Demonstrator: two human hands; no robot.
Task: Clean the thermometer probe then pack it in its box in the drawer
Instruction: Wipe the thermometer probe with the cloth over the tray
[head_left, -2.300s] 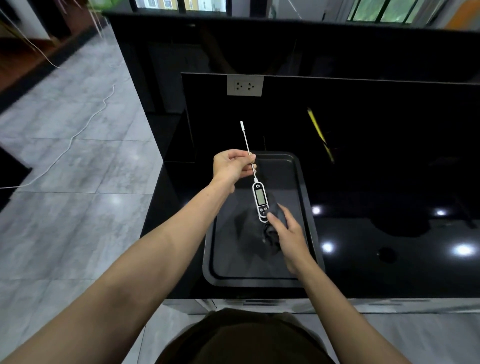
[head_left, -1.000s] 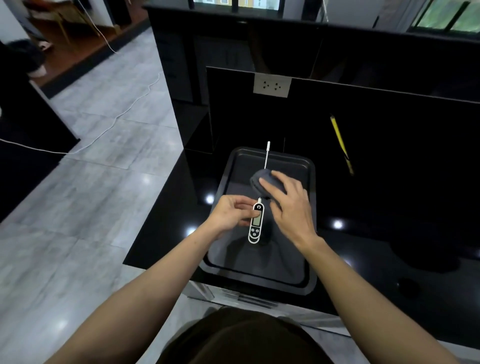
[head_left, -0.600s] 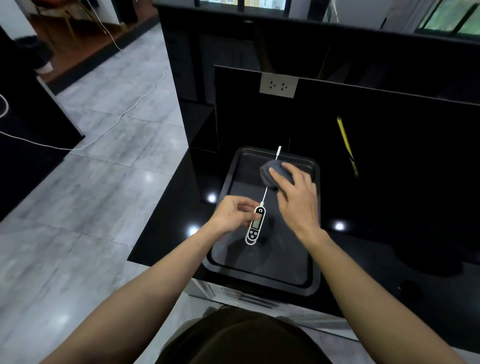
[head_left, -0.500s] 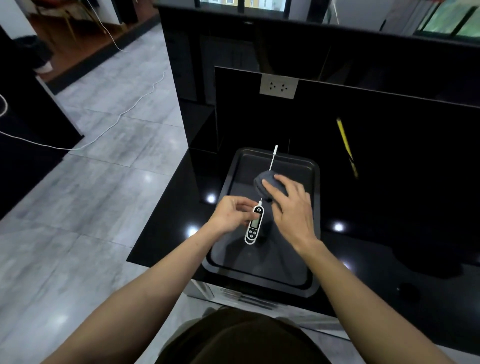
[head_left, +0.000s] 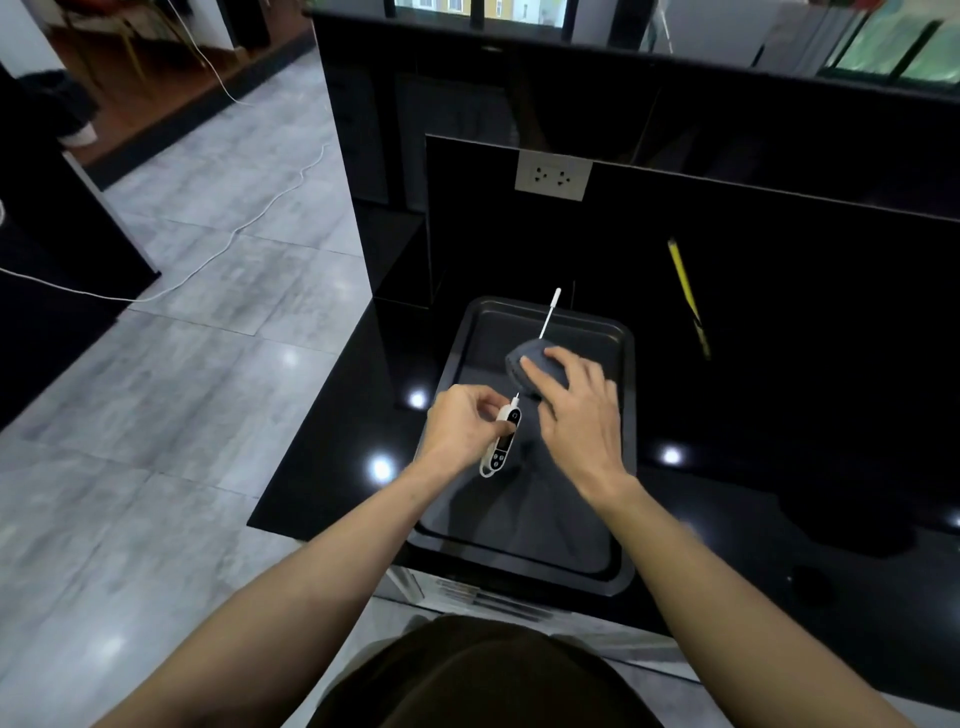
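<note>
From the head camera, your left hand (head_left: 464, 426) pinches the white body of the digital thermometer (head_left: 503, 441) between thumb and curled fingers, holding it above the black tray (head_left: 626, 395) on the glossy black counter (head_left: 779, 415). The thermometer's display faces up and its body slants toward 7 o'clock. The thin metal probe (head_left: 549, 314) runs off toward 1 o'clock, and its white-capped tip shows over the tray's far rim.

Your right hand (head_left: 576, 410) grips a bunched dark grey cloth (head_left: 530, 361) around the middle of the probe, fingers curled over the top of the wad; the stretch of probe inside the cloth is hidden. The rest of the cloth trails down toward 6 o'clock and lies on the tray floor.

At 12 o'clock from the tray, a white wall socket (head_left: 553, 176) sits on the black upright panel. At 2 o'clock, a yellow streak (head_left: 687, 296) shows on the dark surface; what it is I cannot tell. A white cable (head_left: 218, 249) runs across the grey tiled floor at 10 o'clock.
</note>
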